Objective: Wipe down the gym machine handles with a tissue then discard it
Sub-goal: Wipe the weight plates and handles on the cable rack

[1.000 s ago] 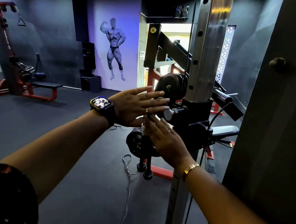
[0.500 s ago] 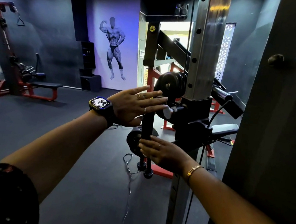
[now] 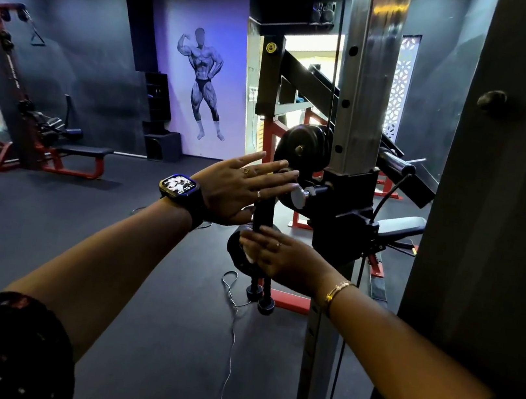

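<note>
Watching through the head view, I see my left hand (image 3: 239, 189) held flat, its fingers straight and slightly spread, the palm side resting against the top of a black cylindrical machine handle (image 3: 263, 214). It grasps nothing. The handle hangs upright just beside a steel upright post with round holes (image 3: 365, 78) and below a black pulley wheel (image 3: 303, 150).

My right hand (image 3: 286, 259) sits lower on the same handle, its fingers wrapped across the bar and pressing a white crumpled tissue (image 3: 248, 256) against it. Only a small patch of the tissue shows beneath the fingers.

A square-faced smartwatch (image 3: 178, 185) is on the left wrist and a gold bracelet (image 3: 337, 287) on the right. Behind the right hand I can make out the edge of a black round weight plate (image 3: 233, 249). A thin grey cable (image 3: 232, 331) trails over the dark rubber floor (image 3: 165, 338) beneath the handle. Well apart, at the far left, stands a red-framed bench machine (image 3: 74, 154).
</note>
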Available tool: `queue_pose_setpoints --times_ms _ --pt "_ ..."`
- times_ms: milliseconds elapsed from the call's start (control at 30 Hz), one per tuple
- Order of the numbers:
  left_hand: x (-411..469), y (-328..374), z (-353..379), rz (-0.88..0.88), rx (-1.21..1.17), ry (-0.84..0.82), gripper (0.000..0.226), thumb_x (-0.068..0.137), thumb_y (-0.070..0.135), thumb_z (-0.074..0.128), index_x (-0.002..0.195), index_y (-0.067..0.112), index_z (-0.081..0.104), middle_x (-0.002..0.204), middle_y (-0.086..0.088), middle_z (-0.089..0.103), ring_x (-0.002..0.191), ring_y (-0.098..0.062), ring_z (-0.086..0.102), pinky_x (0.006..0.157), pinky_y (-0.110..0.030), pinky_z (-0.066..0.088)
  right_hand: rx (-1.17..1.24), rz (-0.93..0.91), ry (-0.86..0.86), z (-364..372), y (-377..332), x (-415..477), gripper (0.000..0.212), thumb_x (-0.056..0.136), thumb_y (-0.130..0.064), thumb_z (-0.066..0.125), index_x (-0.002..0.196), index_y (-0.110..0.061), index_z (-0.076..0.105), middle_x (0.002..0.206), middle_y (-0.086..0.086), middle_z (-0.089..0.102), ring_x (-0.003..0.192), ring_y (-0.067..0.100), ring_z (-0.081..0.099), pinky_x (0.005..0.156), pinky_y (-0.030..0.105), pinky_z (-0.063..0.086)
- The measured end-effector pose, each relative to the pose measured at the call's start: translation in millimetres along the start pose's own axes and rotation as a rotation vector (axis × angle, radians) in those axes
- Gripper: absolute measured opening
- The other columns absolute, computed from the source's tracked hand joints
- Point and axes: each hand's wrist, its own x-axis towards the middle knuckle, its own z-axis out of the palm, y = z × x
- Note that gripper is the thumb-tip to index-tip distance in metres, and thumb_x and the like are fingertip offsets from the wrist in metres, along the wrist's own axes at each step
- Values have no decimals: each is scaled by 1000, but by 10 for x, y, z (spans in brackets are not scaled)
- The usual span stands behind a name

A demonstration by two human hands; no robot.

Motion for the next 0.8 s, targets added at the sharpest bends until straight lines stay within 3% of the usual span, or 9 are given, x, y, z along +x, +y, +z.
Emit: queue_pose_setpoints --times_ms 100,233,367,433,500,600,667,700,800 --pt "-10 9 28 3 7 -3 70 85 37 30 150 13 24 155 -12 32 142 -27 23 116 -47 17 7 158 17 -23 -46 44 37 94 -6 43 127 -9 60 139 10 52 134 25 44 113 40 29" --pt "-23 27 38 -20 14 -16 73 81 34 30 150 12 25 156 -11 29 144 -25 21 117 -46 15 -16 -53 -64 -8 -49 -35 36 92 -7 50 126 -11 61 138 6 54 132 25 45 113 40 28" --pt "-22 27 38 -11 -18 -22 68 87 36 29 150 12 26 155 -11 31 143 -24 23 117 -46 17 90 88 56 -225 203 119 66 102 -1 4 113 -5 69 124 11 64 121 28 57 107 41 35" --pt "-18 14 41 -8 -14 -24 64 90 36 25 150 13 26 156 -10 29 143 -23 20 117 -46 16 123 175 65 -187 120 152 56 102 -3 12 116 -3 66 128 13 61 124 30 53 108 43 36" --pt "-20 12 34 -13 -15 -16 63 91 31 19 151 14 28 156 -9 27 143 -22 19 117 -45 15 120 177 52 -63 -54 76 34 99 -2 36 120 -2 63 137 13 54 130 29 48 110 42 37" --pt "-28 31 5 -22 7 -4 74 78 27 29 150 13 31 156 -10 28 144 -20 18 118 -45 15 243 220 12 77 -399 -195 38 87 -5 61 126 -5 59 141 11 50 134 28 42 108 42 39" --pt "-48 49 10 -19 14 7 77 74 29 32 150 12 30 156 -11 30 145 -22 19 117 -46 15 407 457 145 80 -615 -287 38 97 -3 44 135 -7 50 143 11 47 134 28 41 107 41 40" --pt "-63 54 19 -16 16 10 77 74 30 32 149 13 29 155 -11 31 144 -23 21 116 -46 15 490 677 253 34 -675 -258 41 100 -4 35 140 -10 44 143 12 45 132 29 44 106 39 42" --pt "-107 44 56 -2 16 4 74 77 34 30 149 13 27 155 -10 32 143 -25 26 116 -46 15 809 1568 460 -163 -577 24 38 99 -7 38 136 -6 48 139 13 49 127 26 49 103 29 43"
